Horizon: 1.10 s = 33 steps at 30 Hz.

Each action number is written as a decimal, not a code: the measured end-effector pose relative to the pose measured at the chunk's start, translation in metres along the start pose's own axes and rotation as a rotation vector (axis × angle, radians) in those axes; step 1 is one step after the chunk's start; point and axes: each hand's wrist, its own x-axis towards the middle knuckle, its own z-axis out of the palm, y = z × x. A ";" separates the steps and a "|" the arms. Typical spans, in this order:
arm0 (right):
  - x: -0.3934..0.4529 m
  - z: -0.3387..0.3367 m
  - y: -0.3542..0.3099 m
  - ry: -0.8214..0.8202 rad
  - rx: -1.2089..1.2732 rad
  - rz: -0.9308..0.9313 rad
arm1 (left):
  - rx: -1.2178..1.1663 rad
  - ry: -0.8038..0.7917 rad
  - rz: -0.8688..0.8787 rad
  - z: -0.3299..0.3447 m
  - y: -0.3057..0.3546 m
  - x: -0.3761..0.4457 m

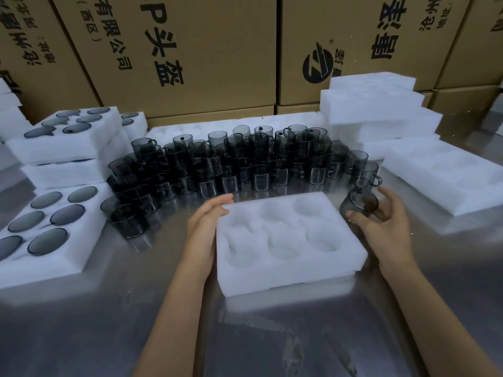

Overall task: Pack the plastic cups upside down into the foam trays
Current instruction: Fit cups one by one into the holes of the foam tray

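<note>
You have a white foam tray (288,240) at centre frame, smoky grey see-through cups (217,164) behind it, and brown cartons (206,50) with black print across the top.

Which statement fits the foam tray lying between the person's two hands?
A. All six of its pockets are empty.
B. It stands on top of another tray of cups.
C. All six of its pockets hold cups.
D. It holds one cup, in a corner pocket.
A: the foam tray shows six bare white pockets, and the only cup near it is in the right hand, beside the tray's far right corner.
</note>
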 end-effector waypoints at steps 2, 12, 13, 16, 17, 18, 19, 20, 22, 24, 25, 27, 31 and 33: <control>-0.003 -0.002 -0.007 0.011 0.029 -0.031 | 0.048 0.017 0.017 -0.001 0.004 -0.002; -0.038 0.058 -0.081 -0.401 -0.044 -0.458 | 0.328 -0.023 0.388 0.013 0.027 -0.024; -0.041 0.071 -0.086 -0.482 -0.055 -0.466 | 0.331 -0.044 0.414 0.013 0.027 -0.025; -0.051 0.103 -0.084 -0.601 -0.046 -0.470 | 0.274 -0.101 0.464 0.013 0.027 -0.027; -0.054 0.110 -0.080 -0.609 -0.054 -0.477 | 0.252 -0.119 0.469 0.013 0.026 -0.026; -0.055 0.113 -0.075 -0.609 -0.069 -0.481 | 0.231 -0.135 0.468 0.013 0.025 -0.025; -0.057 0.114 -0.070 -0.604 -0.085 -0.482 | 0.213 -0.148 0.466 0.014 0.024 -0.025; -0.058 0.114 -0.067 -0.595 -0.097 -0.483 | 0.199 -0.157 0.467 0.013 0.024 -0.024; -0.058 0.112 -0.063 -0.576 -0.113 -0.490 | 0.181 -0.179 0.465 0.011 0.023 -0.021; -0.060 0.108 -0.063 -0.571 -0.117 -0.503 | 0.164 -0.196 0.463 0.009 0.022 -0.019; -0.061 0.106 -0.063 -0.582 -0.112 -0.497 | 0.156 -0.201 0.464 0.008 0.021 -0.019; -0.063 0.103 -0.063 -0.613 -0.086 -0.465 | 0.143 -0.198 0.462 0.006 0.021 -0.018; -0.064 0.100 -0.063 -0.692 -0.060 -0.429 | 0.089 -0.193 0.419 0.002 0.024 -0.018; -0.064 0.100 -0.062 -0.733 -0.059 -0.402 | 0.092 -0.195 0.388 -0.003 0.025 -0.016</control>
